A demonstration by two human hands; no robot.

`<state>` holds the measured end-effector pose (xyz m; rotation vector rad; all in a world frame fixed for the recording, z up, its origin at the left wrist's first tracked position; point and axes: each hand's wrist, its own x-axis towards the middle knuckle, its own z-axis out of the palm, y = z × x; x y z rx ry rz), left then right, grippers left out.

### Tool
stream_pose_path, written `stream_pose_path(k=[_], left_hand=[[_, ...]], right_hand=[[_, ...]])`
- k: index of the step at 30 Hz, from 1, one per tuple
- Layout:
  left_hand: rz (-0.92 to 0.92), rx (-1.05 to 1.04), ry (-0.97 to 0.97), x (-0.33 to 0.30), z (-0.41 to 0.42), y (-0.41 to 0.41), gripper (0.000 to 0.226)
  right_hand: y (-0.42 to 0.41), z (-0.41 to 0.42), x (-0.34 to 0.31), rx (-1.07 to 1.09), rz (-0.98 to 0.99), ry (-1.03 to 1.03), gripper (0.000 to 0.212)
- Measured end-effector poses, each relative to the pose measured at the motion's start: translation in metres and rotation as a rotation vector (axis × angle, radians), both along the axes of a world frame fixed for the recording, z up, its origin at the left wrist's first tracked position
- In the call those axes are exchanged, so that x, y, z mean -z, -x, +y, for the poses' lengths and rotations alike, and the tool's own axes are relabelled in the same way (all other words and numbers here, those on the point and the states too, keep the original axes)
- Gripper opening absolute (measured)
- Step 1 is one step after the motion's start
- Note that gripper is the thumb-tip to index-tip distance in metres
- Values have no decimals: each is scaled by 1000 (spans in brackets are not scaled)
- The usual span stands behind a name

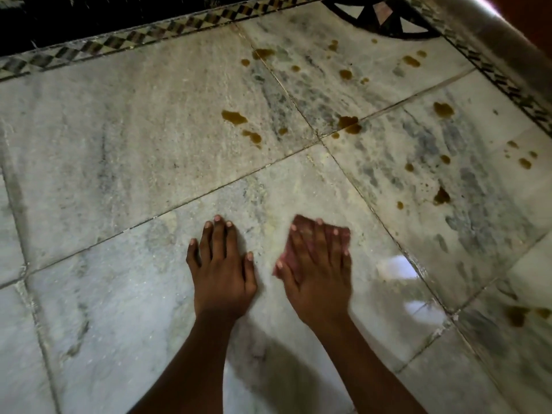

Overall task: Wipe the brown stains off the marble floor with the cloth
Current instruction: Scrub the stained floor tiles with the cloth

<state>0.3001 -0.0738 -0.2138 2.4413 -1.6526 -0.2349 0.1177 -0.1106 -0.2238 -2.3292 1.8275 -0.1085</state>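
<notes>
Across the marble floor (119,138): both my hands flat, cloth under the right.

Brown stains (234,117) lie scattered over the far and right tiles, well apart from my hands; a patterned border (125,40) edges the floor. My left hand (221,273) presses bare marble, fingers straight and slightly apart. My right hand (319,273), fingers straight, presses the pink cloth (301,224) flat; it looks blurred.

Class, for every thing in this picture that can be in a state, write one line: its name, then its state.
Left hand: flat on the floor, fingers straight, holding nothing.
Right hand: pressing flat on the cloth, fingers straight.
Cloth: pinkish, lying on the floor under the right hand, blurred.
Brown stains: unwiped, scattered beyond and right of the hands.
Marble floor: stained farther out, glossy near the right hand.
</notes>
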Motion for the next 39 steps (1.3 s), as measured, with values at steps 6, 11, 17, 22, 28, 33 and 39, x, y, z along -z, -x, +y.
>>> stream_pose_path(k=[6,11,17,22,28,33,39], left_hand=[[3,2,14,4,1,-1,73],[74,-6,41,2,2,0,74],[144,53,194,-22,-6,-34,66],[-40,55,134,2,-47,-111,76],[-9,9,124,14,-54,-124,72],[6,-2,116,6,-53,-120,73],[2,-3,125,16,-56,-123,71]], right_hand=[[17,-13,2,616,28,-80,79],[-59,-94,-5,449,-86,-237,80],[2,10,2,65,-41,18,76],[-27,-48,9,458,-6,-50,81],[-98,-82,12,163,6,-65,81],[-52,-44,14,76,-13,110,78],[-117,-138,8,556,-74,-100,82]])
